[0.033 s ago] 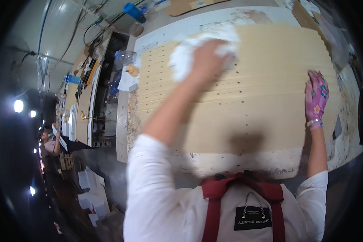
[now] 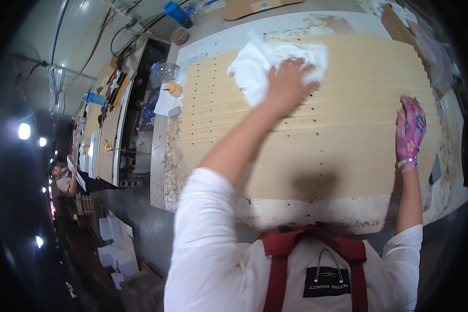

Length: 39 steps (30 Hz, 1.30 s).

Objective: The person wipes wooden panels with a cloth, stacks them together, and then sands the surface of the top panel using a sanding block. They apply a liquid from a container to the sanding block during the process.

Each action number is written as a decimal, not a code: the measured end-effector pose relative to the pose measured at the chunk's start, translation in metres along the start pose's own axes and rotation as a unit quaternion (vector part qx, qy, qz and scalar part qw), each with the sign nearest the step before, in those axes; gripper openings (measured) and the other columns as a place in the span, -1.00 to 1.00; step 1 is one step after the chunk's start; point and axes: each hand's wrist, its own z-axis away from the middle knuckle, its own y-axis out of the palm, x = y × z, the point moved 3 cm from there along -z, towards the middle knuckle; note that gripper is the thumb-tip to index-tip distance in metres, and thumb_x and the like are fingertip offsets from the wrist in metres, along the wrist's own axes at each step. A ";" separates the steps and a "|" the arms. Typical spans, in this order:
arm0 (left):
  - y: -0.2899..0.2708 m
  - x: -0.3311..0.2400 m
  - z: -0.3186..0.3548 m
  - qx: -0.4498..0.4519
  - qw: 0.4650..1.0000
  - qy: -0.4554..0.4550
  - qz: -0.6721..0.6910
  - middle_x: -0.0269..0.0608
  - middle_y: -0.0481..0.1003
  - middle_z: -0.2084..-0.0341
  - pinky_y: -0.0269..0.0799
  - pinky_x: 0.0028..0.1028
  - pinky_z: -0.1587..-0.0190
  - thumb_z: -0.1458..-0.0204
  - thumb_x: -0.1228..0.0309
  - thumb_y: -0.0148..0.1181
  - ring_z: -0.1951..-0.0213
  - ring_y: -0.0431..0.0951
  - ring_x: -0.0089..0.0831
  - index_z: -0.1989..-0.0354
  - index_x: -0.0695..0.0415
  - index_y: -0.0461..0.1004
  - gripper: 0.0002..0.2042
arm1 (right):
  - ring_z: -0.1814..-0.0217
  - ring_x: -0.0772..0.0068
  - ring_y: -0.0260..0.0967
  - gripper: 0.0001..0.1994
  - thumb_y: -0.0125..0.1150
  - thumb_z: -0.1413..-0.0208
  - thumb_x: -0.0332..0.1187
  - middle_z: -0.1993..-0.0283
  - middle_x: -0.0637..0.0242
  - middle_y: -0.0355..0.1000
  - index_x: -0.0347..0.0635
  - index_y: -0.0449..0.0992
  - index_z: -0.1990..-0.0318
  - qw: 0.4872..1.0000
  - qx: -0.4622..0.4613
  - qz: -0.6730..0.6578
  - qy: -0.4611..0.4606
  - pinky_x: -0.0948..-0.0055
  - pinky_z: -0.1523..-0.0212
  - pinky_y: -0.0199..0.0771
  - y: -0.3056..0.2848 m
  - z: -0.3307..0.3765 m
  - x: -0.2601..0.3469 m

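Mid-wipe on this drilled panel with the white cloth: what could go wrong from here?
1. The white cloth under the left hand may snag on the drilled holes in the panel.
2. Only the gloved right hand steadies the panel's edge; hard strokes might shift it on the table.

Left hand [image 2: 286, 86] presses white cloth [image 2: 255, 67] on drilled wooden panel [image 2: 322, 145]; gloved right hand [image 2: 411, 130] flat.

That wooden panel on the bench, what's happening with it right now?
A person is wiping a pale wooden panel, drilled with rows of small holes, that lies flat on a stained workbench. The bare left hand presses a crumpled white cloth onto the panel's far part. The right hand, in a pink flowered glove, rests flat near the panel's right edge.
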 end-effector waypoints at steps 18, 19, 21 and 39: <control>-0.065 -0.011 0.101 -0.107 0.989 0.102 0.001 -0.08 0.49 0.39 0.39 -0.21 0.26 0.01 0.35 0.20 0.34 0.49 -0.08 0.20 0.12 0.49 -0.79 | -0.23 0.07 0.27 -0.68 -0.08 -0.24 -0.33 -0.11 0.10 0.41 -0.20 0.47 -0.06 0.999 0.029 0.026 -0.001 0.18 -0.26 0.15 0.011 0.007 -0.011; -0.059 -0.027 0.121 -0.069 0.989 0.124 0.027 -0.10 0.49 0.38 0.39 -0.22 0.21 0.02 0.35 0.21 0.31 0.49 -0.10 0.19 0.11 0.49 -0.78 | -0.23 0.07 0.27 -0.68 -0.08 -0.24 -0.33 -0.11 0.10 0.41 -0.20 0.47 -0.06 0.999 0.028 0.023 -0.008 0.18 -0.26 0.15 0.010 0.005 -0.011; -0.027 -0.025 0.158 0.127 0.985 0.110 0.049 -0.11 0.48 0.17 0.35 -0.24 0.06 0.03 0.26 0.23 0.12 0.48 -0.13 0.12 0.14 0.47 -0.68 | -0.23 0.08 0.27 -0.68 -0.09 -0.25 -0.34 -0.10 0.10 0.42 -0.20 0.47 -0.06 1.000 0.025 0.010 -0.016 0.18 -0.25 0.17 0.012 0.000 -0.010; -0.063 0.387 0.093 0.132 0.962 -0.066 -0.231 0.09 0.38 -0.04 0.35 -0.18 -0.09 0.16 0.54 0.20 -0.08 0.39 0.00 -0.10 0.23 0.31 -0.47 | -0.16 0.12 0.28 -0.65 -0.20 -0.22 -0.27 -0.08 0.07 0.38 -0.22 0.45 0.00 0.999 0.032 -0.033 0.027 0.26 -0.23 0.19 0.026 0.005 -0.022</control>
